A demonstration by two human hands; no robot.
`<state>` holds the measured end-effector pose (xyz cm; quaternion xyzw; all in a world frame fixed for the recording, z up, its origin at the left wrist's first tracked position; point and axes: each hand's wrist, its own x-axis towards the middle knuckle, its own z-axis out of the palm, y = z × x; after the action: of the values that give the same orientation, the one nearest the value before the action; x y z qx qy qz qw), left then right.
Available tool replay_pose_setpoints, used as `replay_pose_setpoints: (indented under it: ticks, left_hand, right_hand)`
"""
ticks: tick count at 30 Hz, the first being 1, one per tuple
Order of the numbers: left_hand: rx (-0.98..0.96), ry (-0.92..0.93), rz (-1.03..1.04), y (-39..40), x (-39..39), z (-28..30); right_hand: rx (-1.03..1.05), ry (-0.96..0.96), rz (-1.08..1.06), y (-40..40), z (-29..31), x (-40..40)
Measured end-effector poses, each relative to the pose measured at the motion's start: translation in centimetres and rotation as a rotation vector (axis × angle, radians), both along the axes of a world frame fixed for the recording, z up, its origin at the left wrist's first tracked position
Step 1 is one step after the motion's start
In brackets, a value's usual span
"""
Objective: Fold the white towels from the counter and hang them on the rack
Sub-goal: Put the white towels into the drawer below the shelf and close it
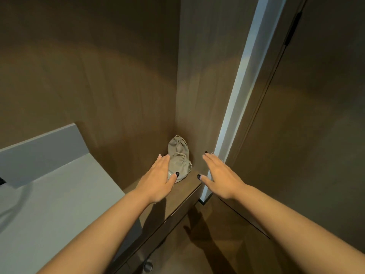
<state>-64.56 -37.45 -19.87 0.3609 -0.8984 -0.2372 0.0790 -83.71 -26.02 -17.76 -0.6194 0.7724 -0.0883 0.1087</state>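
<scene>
Both hands out in front, palms down, fingers straight, nothing gripped. My left hand [158, 178] is flat over the brown surface [177, 196], fingertips reaching the near left side of a small grey cloth pouch [178, 155]; can't tell if they actually touch it or just overlap it from this angle. Thumb points right, toward the pouch's lower edge. My right hand [221, 175] is flat too, fingers together, past the surface's right edge, in front of the pale vertical strip [237, 95]. Can't tell if it touches anything.

The pouch is gathered at the top with a drawstring and sits in the far right corner of the surface, up against both wood-panel walls [98, 76]. It looks like two bunched lumps, one behind the other. Whether this is one of the towels: can't tell; it reads grey-beige, not white, in this light.

Left of the brown surface, and adjoining it, is a grey counter [49, 204] with a grey upstand [43, 151] along its far edge. Something dark [2, 180] shows at the left frame edge, too little visible to identify.

Below the surface's near edge is a drawer front with a round knob [148, 266]. Hand shadows fall on the surface's front and on the floor [197, 244] below. Dark wood door panel [316, 115] on the right.
</scene>
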Motion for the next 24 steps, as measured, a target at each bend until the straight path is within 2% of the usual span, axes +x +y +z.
replay_pose_setpoints:
  ticks: [6, 13, 18, 24]
  left_hand:
    - [0.019, -0.024, 0.071, -1.9, -2.9, -1.4]
    - [0.07, -0.044, 0.284, -1.5, -8.4, -4.2]
    - [0.12, -0.06, 0.475, 0.2, -11.7, -6.2]
    - [0.239, -0.01, 0.601, 2.7, -14.1, -9.5]
  right_hand:
    - [0.026, -0.036, 0.105, -5.1, -1.4, -3.7]
    - [0.071, -0.081, 0.306, -10.0, -4.7, -9.8]
    - [0.127, -0.122, 0.465, -11.5, -7.2, -14.1]
    - [0.238, -0.216, 0.487, -11.0, -10.9, -16.2]
